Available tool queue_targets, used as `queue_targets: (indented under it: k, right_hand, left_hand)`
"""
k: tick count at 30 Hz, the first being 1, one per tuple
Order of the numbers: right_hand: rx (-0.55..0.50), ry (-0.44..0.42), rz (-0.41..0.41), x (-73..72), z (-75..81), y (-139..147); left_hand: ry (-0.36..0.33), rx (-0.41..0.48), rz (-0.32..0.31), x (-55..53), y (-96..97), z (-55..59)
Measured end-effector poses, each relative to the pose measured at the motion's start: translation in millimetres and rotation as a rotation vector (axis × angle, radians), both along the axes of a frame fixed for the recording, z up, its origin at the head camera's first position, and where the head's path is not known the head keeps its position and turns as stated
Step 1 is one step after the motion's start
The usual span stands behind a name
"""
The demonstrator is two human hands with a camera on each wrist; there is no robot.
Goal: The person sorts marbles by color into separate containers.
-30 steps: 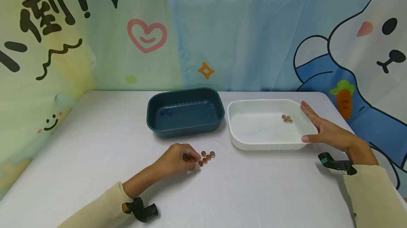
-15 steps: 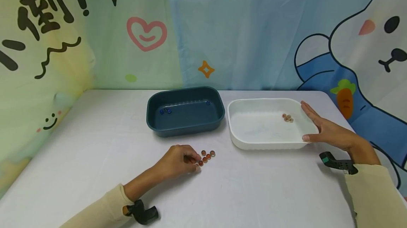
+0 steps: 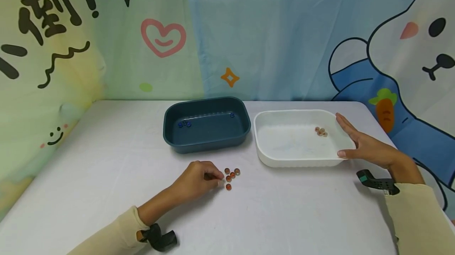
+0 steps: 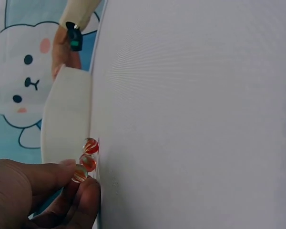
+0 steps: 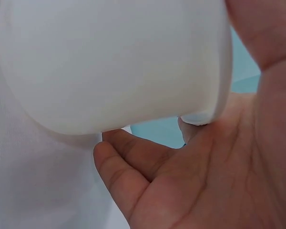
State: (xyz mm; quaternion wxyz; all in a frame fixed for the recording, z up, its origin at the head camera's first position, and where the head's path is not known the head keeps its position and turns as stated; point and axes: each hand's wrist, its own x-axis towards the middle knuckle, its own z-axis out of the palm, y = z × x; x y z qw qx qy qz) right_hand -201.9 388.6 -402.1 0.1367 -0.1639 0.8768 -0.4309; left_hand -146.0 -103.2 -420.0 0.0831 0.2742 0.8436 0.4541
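Orange-red glass marbles (image 3: 229, 178), several of them, lie on the white tabletop in front of two trays. My left hand (image 3: 200, 178) is bent right beside them, thumb and index tips slightly apart. In the left wrist view a clear orange-streaked marble (image 4: 79, 173) shows between those fingertips. One marble (image 3: 228, 187) sits apart on the near side of the group. My right hand (image 3: 366, 148) spans the right end of the white tray (image 3: 284, 164), straight fingers along that end and thumb at the near rim. Its palm faces the tray wall (image 5: 148, 71) in the right wrist view.
Several pale brown marbles (image 3: 321, 132) rest in the white tray's right half. Left of it stands a dark teal tray (image 3: 209, 144) holding several small blue marbles (image 3: 184, 124). A printed cloth (image 3: 270, 41) hangs behind the table (image 3: 284, 215).
One orange marble has rolled from the left hand's fingertips a little toward the near right, away from the row. Both hands and the trays have stayed in place.
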Motion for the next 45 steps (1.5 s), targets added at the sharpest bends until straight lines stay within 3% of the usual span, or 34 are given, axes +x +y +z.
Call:
queue_targets:
  k: [12, 17, 23, 30, 37, 45]
  right_hand:
    - [0.01, -0.004, -0.011, 0.8, -1.4, 0.4]
    - [0.01, -0.001, -0.014, 1.2, -1.7, 2.0]
    - [0.028, 0.003, -0.025, 1.4, -2.0, 2.2]
    - [0.012, 0.007, -0.002, 0.7, -1.4, -0.1]
    - [0.011, 0.005, -0.009, -0.1, -2.3, -0.2]
    - [-0.006, 0.003, -0.004, -0.3, -4.2, 0.1]
  left_hand:
    - [-0.011, 0.07, -0.003, -1.6, 1.1, 5.9]
    - [-0.058, 0.08, -0.007, -2.5, 8.2, 10.9]
    - [-0.098, 0.12, -0.041, -7.7, 21.8, 22.3]
    - [-0.183, 0.219, -0.038, -12.9, 40.3, 31.5]
    - [-0.111, 0.228, -0.029, -19.8, 66.5, 36.9]
    - [-0.168, 0.304, 0.027, -39.6, 92.8, 43.9]
